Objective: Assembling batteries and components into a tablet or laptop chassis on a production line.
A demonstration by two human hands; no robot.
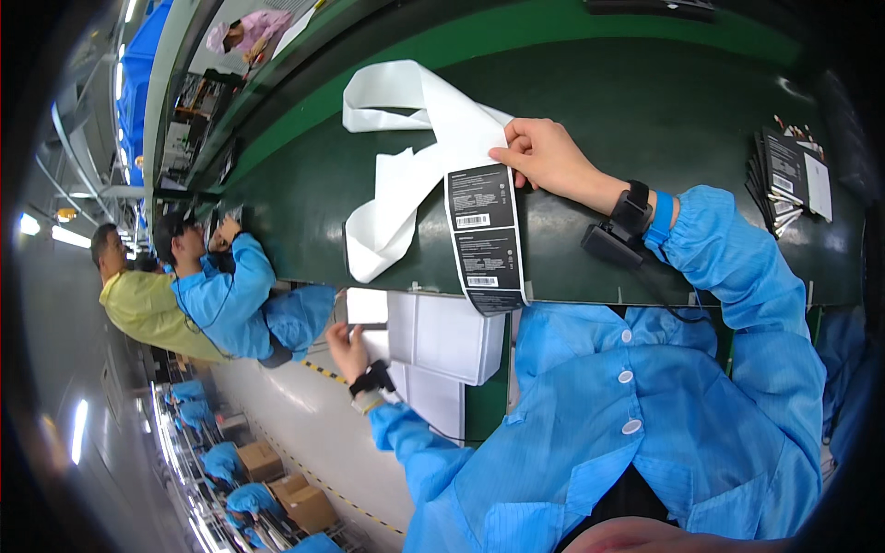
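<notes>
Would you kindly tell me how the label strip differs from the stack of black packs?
The label strip is long and curling; the stack of black packs is compact. The right hand pinches the strip, while the stack sits untouched. Both show black printed faces.

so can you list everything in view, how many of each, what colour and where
label strip: one, white with black labels, across the bench, near end over its front edge
workbench: one, dark green, centre and right
flat pieces: a pile, count unclear, black and white, bench's right side
trays: at least two, white, below bench edge
nearby workers: two, yellow and blue clothing, left
far worker: one, pink clothing, upper left
distant workers: several, blue, lower left
cartons: at least two, brown, lower left
ceiling lights: several, white, far left
smock: one, blue, bottom
right grip: one, bare, pinching the strip
left grip: one, bare, by the trays, hold unclear
</notes>
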